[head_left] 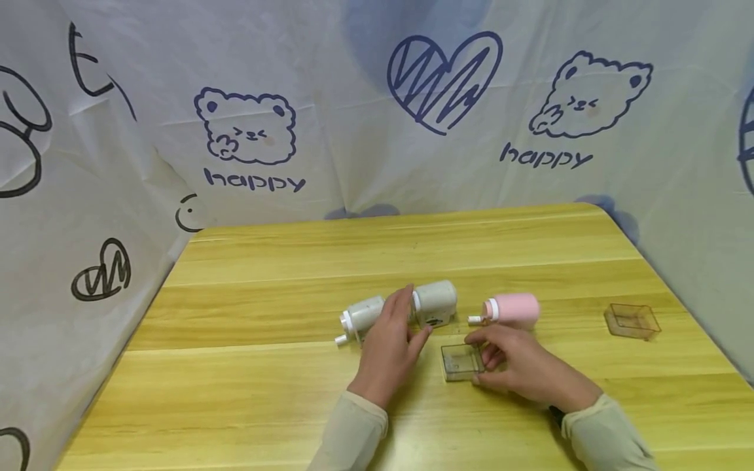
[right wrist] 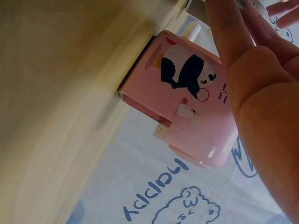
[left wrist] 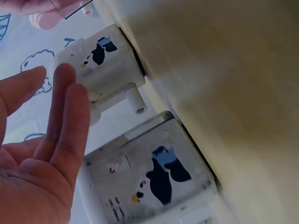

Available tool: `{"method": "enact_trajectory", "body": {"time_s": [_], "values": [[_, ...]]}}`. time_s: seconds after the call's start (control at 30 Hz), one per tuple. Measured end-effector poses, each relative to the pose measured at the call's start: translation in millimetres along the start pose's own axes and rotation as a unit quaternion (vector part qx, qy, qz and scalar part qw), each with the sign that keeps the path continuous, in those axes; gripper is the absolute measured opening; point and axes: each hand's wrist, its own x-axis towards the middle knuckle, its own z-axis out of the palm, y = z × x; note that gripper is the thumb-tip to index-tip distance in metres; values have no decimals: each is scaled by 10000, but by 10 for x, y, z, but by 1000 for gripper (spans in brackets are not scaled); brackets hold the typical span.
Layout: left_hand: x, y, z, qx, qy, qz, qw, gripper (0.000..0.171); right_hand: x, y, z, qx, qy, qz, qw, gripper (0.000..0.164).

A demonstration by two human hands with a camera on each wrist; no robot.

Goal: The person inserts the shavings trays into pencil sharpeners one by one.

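My right hand [head_left: 521, 366] pinches the right side of a small smoky clear shavings drawer [head_left: 458, 375] low over the table. My left hand [head_left: 385, 356] has its fingers extended beside two whitish hand-crank pencil sharpeners; it overlaps the left sharpener [head_left: 363, 314] and reaches the edge of the other whitish sharpener [head_left: 437, 301]. Panda pictures mark both in the left wrist view, where the fingers hold nothing. Just behind my right hand lies a pink crank sharpener [head_left: 517, 307], also with a panda; the right wrist view shows an opening in its body.
A clear, orange-tinted drawer [head_left: 631, 322] sits on the right part of the wood-patterned table [head_left: 247, 392]. White cloth [head_left: 353, 157] with drawn bears and hearts hangs behind the table and along both sides.
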Motion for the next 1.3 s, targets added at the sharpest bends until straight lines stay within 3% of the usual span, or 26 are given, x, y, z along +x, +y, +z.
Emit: {"method": "enact_trajectory", "body": {"time_s": [0.37,0.57,0.7,0.83,1.07,1.3], "values": [[129,26,117,624,-303,-240,9973,64,-15,24,-7,-173,-69,32,9998,54],[213,43,150,405,-77,-334,9986,50,-22,32,-20,-106,-94,138,9998,54],[195,53,140,236,-77,-349,9991,49,-19,39,-19,-73,-65,149,9998,54],[125,98,80,110,-208,-382,9990,49,-15,35,-21,-67,-77,161,9998,54],[-19,189,-150,-27,-547,-514,9972,48,-7,13,-30,-75,-119,272,9995,54],[-150,153,-295,-258,-853,-369,9953,47,3,7,-32,-17,-152,345,9993,55]]}}
